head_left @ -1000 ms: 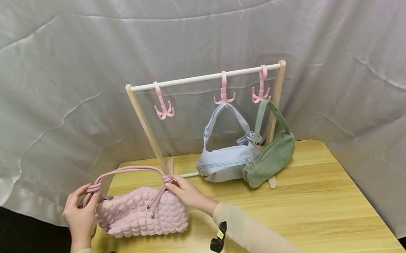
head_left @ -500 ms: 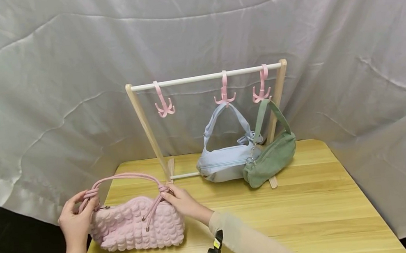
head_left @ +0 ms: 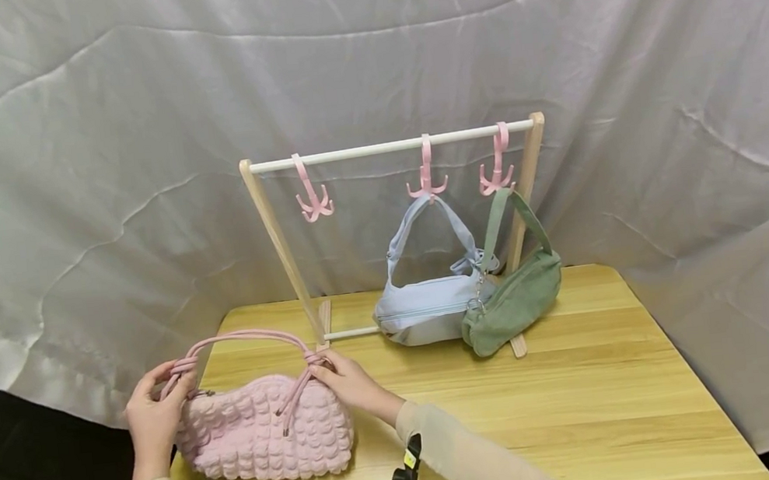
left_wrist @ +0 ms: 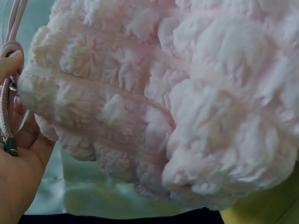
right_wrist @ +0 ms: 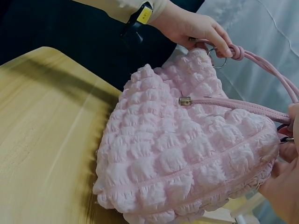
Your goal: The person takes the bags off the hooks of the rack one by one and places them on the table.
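A pink puffy quilted handbag [head_left: 264, 432] is held at the table's left side, its cord handle [head_left: 246, 333] arched up between both hands. My left hand [head_left: 153, 417] pinches the handle's knot at the bag's left end. At the right end, my right hand [head_left: 346, 381] pinches the other knot, where cord ends with metal tips hang down the bag's front. The right wrist view shows a metal ring [right_wrist: 217, 58] by the left hand's fingers. Bubbly pink fabric [left_wrist: 112, 102] fills most of the left wrist view.
Behind stands a rack with a white bar [head_left: 361, 152] and wooden posts. Three pink hooks hang on it; the left hook [head_left: 314, 200] bears no bag. A light blue bag [head_left: 427, 306] hangs from the middle hook, a green bag [head_left: 517, 300] from the right one. Grey curtain backs the table [head_left: 583, 391].
Both hands have lowered the pink handbag and brought it closer to the person, then shifted it slightly right in the last half second. Both grips on the handle stay the same.
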`<state>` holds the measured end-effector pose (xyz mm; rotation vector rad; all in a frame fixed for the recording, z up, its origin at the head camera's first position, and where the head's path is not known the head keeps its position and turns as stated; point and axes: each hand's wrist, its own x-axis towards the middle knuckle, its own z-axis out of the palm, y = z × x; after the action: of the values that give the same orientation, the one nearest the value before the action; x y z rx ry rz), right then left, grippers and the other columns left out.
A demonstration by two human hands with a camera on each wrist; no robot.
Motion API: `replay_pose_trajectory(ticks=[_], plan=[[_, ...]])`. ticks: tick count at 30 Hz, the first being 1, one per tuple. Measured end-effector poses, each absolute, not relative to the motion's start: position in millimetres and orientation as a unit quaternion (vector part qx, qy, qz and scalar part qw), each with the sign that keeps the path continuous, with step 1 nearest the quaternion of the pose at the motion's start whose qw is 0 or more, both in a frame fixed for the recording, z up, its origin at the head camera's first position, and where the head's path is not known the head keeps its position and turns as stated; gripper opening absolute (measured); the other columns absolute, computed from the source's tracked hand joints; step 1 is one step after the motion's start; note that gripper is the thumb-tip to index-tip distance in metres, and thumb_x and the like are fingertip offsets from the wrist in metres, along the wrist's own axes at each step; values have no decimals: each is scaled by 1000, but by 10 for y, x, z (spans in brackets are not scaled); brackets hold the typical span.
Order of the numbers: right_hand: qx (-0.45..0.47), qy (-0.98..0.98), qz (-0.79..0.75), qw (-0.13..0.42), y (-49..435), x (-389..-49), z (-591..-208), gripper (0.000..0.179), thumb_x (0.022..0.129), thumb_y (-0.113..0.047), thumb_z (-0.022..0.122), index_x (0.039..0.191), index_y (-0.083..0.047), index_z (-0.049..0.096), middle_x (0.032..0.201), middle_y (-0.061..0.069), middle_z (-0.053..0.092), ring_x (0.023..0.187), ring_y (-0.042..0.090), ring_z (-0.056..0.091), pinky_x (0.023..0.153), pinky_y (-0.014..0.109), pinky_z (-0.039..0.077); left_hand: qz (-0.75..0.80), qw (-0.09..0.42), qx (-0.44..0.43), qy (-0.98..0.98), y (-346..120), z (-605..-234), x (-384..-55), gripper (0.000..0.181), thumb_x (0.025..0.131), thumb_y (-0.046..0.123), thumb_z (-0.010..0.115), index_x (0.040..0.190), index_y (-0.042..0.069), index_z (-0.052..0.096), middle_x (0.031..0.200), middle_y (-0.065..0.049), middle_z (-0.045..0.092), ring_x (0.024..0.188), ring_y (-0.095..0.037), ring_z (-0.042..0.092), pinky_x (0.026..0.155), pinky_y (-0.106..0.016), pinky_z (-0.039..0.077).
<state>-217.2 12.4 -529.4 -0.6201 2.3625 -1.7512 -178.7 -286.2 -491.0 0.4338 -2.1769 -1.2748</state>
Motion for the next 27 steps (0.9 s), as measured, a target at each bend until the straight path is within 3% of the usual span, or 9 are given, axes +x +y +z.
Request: replay_pose_trajectory(ticks=[12, 19, 24, 27], plan=[[-162, 791, -584, 85, 168, -2208, -5418, 33, 94, -25, 62, 123, -8, 59, 111, 11, 66, 93, 13, 58, 80, 24, 50, -497, 263, 180, -807, -2843, -5052, -1914, 35, 80, 17, 80, 112, 7, 68, 85, 21, 54, 63, 7, 52, 50, -11, 42], [-136, 793, -586, 95, 186, -2223, -5473, 46, 89, -19, 69, 130, -5, 54, 125, 15, 62, 106, 26, 61, 88, 35, 53, -510, 230, 202, -804, -2819, -5085, -1958, 37, 83, 20, 78, 116, 8, 65, 89, 19, 52, 67, 9, 54, 54, -11, 45], [-122, 773, -614, 104, 199, -2236, -5487, 48, 87, -12, 69, 131, -1, 52, 129, 20, 58, 108, 34, 62, 85, 38, 55, -499, 236, 200, -810, -2807, -5116, -2009, 38, 83, 18, 78, 116, 5, 64, 83, 25, 51, 66, 11, 51, 54, -9, 43], [-116, 760, -630, 113, 207, -2241, -5498, 50, 87, -8, 67, 133, 0, 50, 128, 21, 57, 107, 34, 63, 83, 36, 56, -483, 233, 195, -821, -2807, -5141, -2042, 38, 83, 19, 77, 117, 5, 64, 84, 22, 50, 63, 10, 49, 53, -9, 42]])
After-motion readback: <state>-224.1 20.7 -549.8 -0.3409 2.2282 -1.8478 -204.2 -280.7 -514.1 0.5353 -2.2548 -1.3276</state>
